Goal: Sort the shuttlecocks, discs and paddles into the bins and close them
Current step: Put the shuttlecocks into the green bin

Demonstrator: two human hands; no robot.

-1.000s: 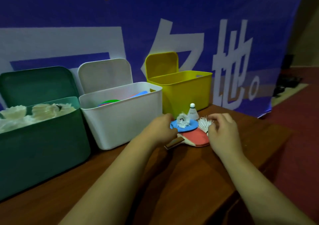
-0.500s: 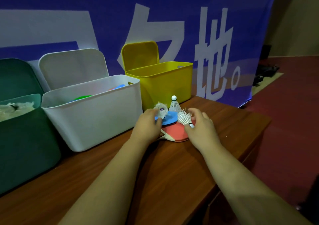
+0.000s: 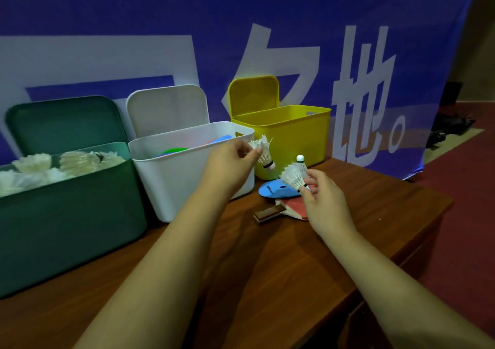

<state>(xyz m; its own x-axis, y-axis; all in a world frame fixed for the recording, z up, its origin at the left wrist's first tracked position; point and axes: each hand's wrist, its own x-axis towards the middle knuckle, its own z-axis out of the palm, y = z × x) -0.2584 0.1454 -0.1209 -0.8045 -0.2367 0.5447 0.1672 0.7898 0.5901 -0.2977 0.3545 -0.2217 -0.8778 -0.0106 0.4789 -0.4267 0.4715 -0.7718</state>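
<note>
Left hand [image 3: 230, 161] pinches first shuttlecock [image 3: 263, 151] by feathers, before white bin [image 3: 171, 177]. Right hand [image 3: 325, 198] pinches second shuttlecock [image 3: 293, 175] at cork, above blue disc [image 3: 276, 189] and red paddle [image 3: 294, 206].

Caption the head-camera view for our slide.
Left hand pinches one shuttlecock, right hand another, near blue disc and paddle, beside open white bin.
</note>
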